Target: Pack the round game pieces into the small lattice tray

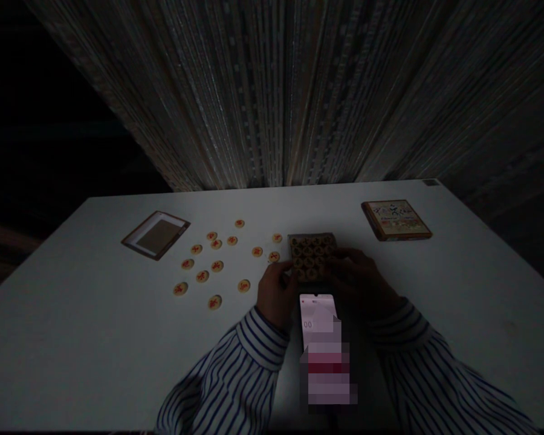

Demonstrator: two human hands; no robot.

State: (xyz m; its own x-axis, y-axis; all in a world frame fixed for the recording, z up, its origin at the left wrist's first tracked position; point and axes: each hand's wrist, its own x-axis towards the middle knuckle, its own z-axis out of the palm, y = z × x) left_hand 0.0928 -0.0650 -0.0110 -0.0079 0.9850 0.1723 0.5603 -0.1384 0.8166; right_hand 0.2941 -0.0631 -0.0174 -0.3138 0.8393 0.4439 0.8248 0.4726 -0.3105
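A small square tray [291, 237] holds rows of round Chinese chess pieces [309, 263], their characters dark in the dim light. My left hand [275, 295] is closed at its lower left corner, thumb and forefinger against the edge. On the opposite side, my right hand [365, 279] grips the right edge, with fingertips over the outermost pieces; shadow hides part of them. Left of the tray, several loose chess pieces [217, 266] with red characters lie scattered face up. One red-marked piece [274, 257] lies just above my left hand.
Between my forearms lies a lit phone [317, 308], its lower part blurred out. A shallow open box part [156, 235] rests at the left, and a printed box lid [399, 219] at the right. A striped string curtain [272, 90] hangs behind the white table [95, 338].
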